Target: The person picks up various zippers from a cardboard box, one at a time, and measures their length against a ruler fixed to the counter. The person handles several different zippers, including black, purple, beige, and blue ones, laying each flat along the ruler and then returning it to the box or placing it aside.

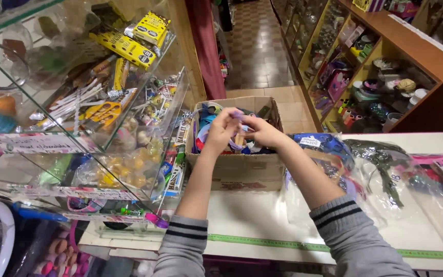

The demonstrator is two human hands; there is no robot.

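Both hands up over the cardboard box [234, 166] on the white worktop [262, 215]. Left hand [222, 129] and right hand [263, 131] meet fingertip to fingertip, each grip pinched shut on a small pale purple item [239, 116] held between them, just above the box's mixed contents. Plastic bags [385, 174] lie just right.
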